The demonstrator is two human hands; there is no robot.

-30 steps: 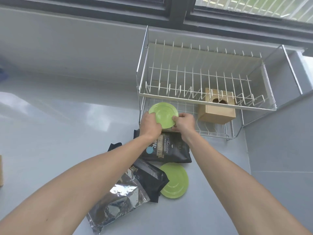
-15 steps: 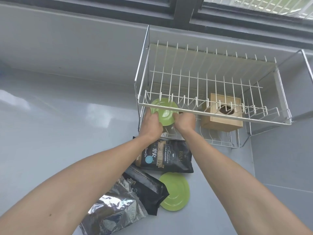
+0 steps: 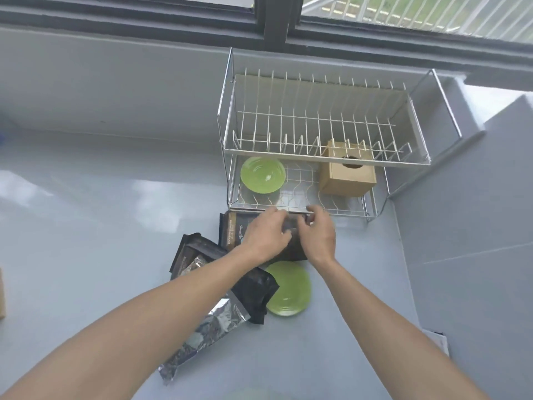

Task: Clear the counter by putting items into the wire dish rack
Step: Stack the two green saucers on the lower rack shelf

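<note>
Both grips released from green plate (image 3: 262,175), now in rack's lower tier (image 3: 340,210); hands (image 3: 266,236) back over black pouch (image 3: 235,230).

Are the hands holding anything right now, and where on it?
Nothing is clearly held. The left hand and right hand are over the far end of the black coffee bag, fingers curled, but a closed grip cannot be told.

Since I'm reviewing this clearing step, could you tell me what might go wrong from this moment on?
The green plate leans on the lower tier of the wire dish rack; sliding the dark bag in beside it could knock it flat. Both the left hand and right hand are over that bag, so a forearm might brush the second green plate or the foil bag.
</note>
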